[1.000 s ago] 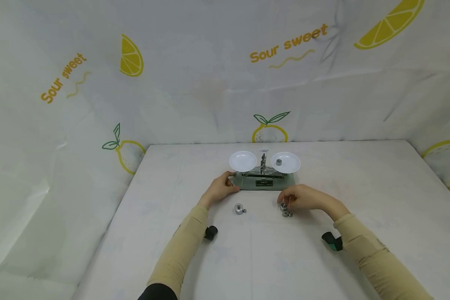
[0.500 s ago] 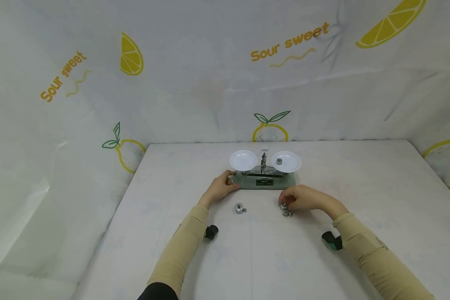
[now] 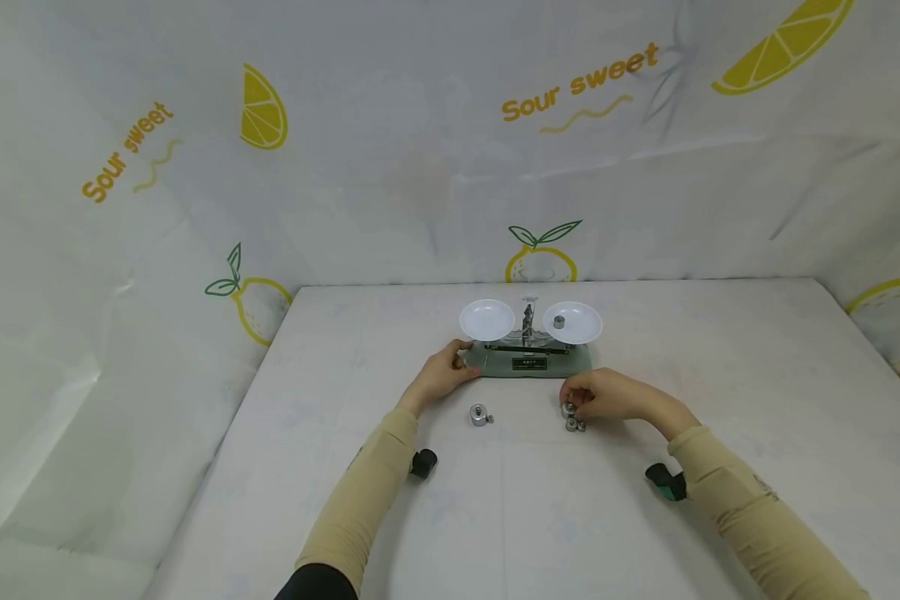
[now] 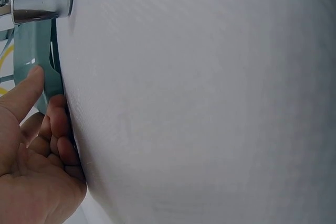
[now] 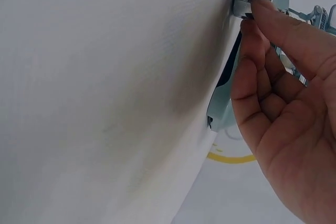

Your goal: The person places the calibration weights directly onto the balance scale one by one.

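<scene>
A balance scale [image 3: 528,361] with a grey-green base stands toward the back of the table, its two white pans raised. One small metal weight [image 3: 558,322] sits in the right pan [image 3: 583,327]; the left pan [image 3: 487,320] holds nothing. My left hand [image 3: 438,379] grips the left end of the base, thumb at the front corner and fingers at the side. In front of the scale's right side, my right hand [image 3: 607,395] pinches a metal weight [image 3: 567,411] between thumb and fingers, low over the table. Two smaller weights [image 3: 572,425] stand just in front of it.
A larger weight [image 3: 478,414] with a tiny one [image 3: 490,419] beside it stands between my hands. Black wrist devices [image 3: 423,463] hang below both forearms. A white cloth backdrop [image 3: 390,200] with lemon prints rises behind the table [image 3: 450,533].
My right fingertips have shifted very slightly to the right at the weight. The left hand keeps its grip on the scale's base.
</scene>
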Motion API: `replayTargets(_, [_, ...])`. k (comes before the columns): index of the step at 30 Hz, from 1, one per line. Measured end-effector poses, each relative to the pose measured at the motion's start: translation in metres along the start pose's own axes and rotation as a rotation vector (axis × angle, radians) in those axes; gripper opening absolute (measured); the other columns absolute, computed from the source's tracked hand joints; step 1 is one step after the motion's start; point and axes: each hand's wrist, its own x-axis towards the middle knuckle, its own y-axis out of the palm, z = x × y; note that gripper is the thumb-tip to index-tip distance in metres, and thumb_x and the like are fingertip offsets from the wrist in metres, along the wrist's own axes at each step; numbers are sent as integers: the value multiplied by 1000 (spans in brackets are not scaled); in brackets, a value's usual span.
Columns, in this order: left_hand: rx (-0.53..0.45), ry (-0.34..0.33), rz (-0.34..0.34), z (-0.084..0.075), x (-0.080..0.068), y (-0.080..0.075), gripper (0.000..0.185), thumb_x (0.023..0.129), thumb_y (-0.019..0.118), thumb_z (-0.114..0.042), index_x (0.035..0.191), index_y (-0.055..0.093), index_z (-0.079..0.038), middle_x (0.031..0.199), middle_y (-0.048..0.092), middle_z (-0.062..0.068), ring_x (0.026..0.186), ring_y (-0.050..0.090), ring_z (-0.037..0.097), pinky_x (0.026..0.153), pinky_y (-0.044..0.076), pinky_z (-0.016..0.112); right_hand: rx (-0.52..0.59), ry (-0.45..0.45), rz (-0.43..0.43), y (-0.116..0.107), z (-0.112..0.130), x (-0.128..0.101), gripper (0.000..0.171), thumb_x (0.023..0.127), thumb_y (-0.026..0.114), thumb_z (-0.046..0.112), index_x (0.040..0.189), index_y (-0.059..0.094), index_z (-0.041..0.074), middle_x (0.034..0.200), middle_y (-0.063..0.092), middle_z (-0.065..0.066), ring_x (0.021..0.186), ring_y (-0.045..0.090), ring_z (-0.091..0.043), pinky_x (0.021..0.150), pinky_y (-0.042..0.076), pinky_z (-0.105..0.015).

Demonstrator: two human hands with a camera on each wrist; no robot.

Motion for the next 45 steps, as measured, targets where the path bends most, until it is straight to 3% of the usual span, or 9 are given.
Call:
replayTargets(12, [-1, 4, -1, 3, 1, 1, 54, 88, 64, -30, 134, 44, -11, 83, 50, 0, 72, 45, 12, 64, 37, 22, -1, 1, -17, -3, 2, -4, 20, 83, 66, 10, 103, 63, 10, 79, 56, 4, 72, 48, -8, 63, 41, -22])
replayTargets(36, [-2, 3, 2, 3, 2, 1, 51, 88, 64, -27, 133, 45, -10, 82, 50, 0, 71, 45, 12, 64, 37, 22, -67, -90, -188, -26, 31, -22, 21, 88, 63, 12, 107, 62, 6, 91, 65, 2, 85, 60, -10, 71, 49, -25])
replayTargets(45, [-10, -1, 2, 2, 1, 1, 51, 89, 63, -25, 134, 45, -10, 84, 51, 1, 73, 45, 12, 65, 38, 22, -66, -130, -304, -36, 38, -25, 23, 87, 64, 16, 108, 62, 7, 89, 64, 4, 83, 57, -8, 71, 47, -24])
